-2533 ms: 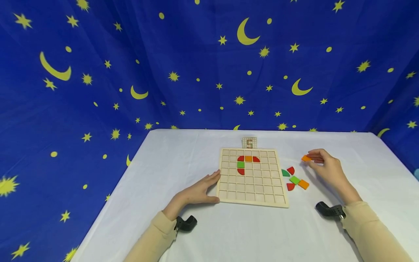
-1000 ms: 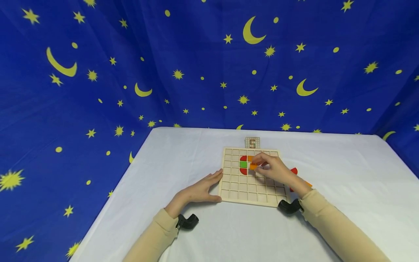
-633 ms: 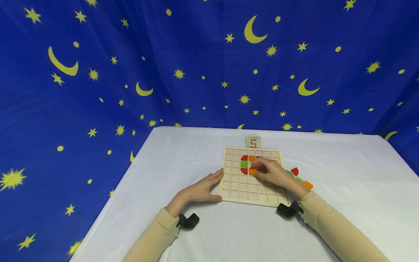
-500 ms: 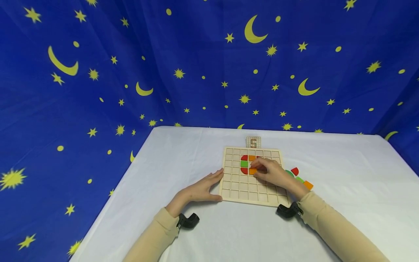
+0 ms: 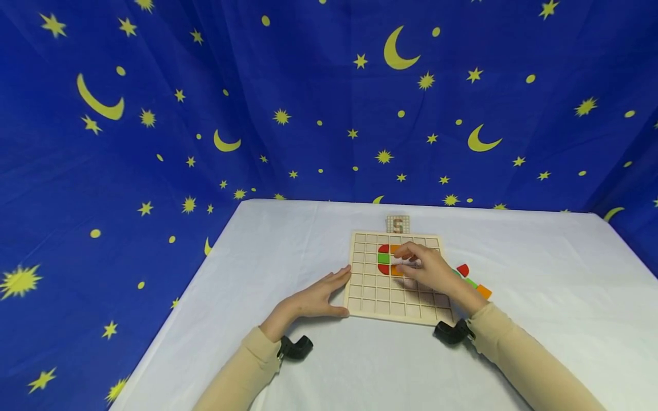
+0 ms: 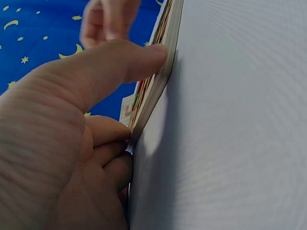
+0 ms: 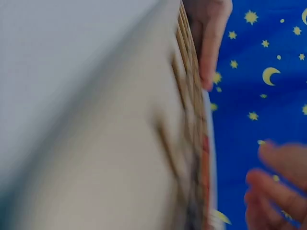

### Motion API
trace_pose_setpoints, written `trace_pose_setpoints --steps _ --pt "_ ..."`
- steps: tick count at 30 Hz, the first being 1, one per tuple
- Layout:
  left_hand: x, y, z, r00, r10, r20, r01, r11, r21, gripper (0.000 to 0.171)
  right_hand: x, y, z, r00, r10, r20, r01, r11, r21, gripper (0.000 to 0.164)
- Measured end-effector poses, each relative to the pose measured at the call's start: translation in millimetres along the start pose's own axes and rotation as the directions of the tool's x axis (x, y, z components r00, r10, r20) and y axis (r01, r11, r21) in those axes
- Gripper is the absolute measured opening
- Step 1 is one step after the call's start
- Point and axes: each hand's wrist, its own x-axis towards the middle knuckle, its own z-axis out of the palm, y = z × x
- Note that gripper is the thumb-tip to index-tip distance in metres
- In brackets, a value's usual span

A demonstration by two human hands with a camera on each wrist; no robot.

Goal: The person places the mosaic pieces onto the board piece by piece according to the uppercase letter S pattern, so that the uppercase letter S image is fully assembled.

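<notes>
A wooden grid board (image 5: 390, 305) lies on the white table. My left hand (image 5: 311, 299) touches its left edge with fingers spread; in the left wrist view, the thumb (image 6: 115, 67) lies against the board's side (image 6: 158, 88). Over the grid hovers my right hand (image 5: 429, 271), thumb and fingers apart with nothing held; the right wrist view shows its fingers (image 7: 278, 187) off the board. Just under them an orange square tile (image 5: 396, 270) sits in a cell, right of a red quarter-round tile (image 5: 383, 269). Above are a green square (image 5: 383, 258), another red quarter-round (image 5: 384, 249) and an orange square (image 5: 394, 249).
Behind the board stands a small pattern card (image 5: 398, 224) with an S on it. Loose tiles lie to the board's right: a red quarter-round (image 5: 463, 269), a green one (image 5: 470, 282) and an orange square (image 5: 484, 291). The right forearm partly hides them. A starry blue curtain (image 5: 308, 85) hangs behind.
My right hand brought an orange square from the table's right side to the grid, set it beside the lower red tile, and let go, rising slightly. The left hand stays at the board's edge.
</notes>
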Motion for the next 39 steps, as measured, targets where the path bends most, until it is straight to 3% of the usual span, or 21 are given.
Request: trace_pose_setpoints --steps 6,10,18,27,32,39 --pt "-0.7 0.5 -0.2 1.000 0.013 -0.008 -0.013 1.000 -0.010 0.089 4 -31 -23 0.997 -0.037 -0.071 0.036 0.999 -0.019 0.027" --pt "-1.0 -0.2 -0.6 1.000 -0.001 -0.004 0.001 1.000 -0.008 0.090 0 -39 -42 0.989 -0.049 -0.136 0.039 0.996 -0.077 0.028" --pt "2.1 -1.1 -0.9 1.000 0.000 0.001 0.000 1.000 0.002 0.090 -31 -19 -74 0.962 0.018 -0.272 -0.064 0.985 -0.162 0.029" --pt "1.1 -0.5 -2.2 1.000 -0.021 0.008 0.021 1.000 0.006 0.091 -65 9 -81 0.917 0.157 -0.366 -0.230 0.959 -0.165 0.025" --pt "0.5 -1.0 -1.1 1.000 -0.015 0.010 0.015 1.000 -0.005 0.090 -76 31 -76 0.921 0.204 -0.333 -0.256 0.959 -0.120 0.026" --pt "1.0 -0.7 0.5 1.000 -0.015 0.015 0.015 1.000 0.003 0.091 -80 37 -64 0.955 0.251 -0.159 -0.272 0.954 -0.126 0.031"
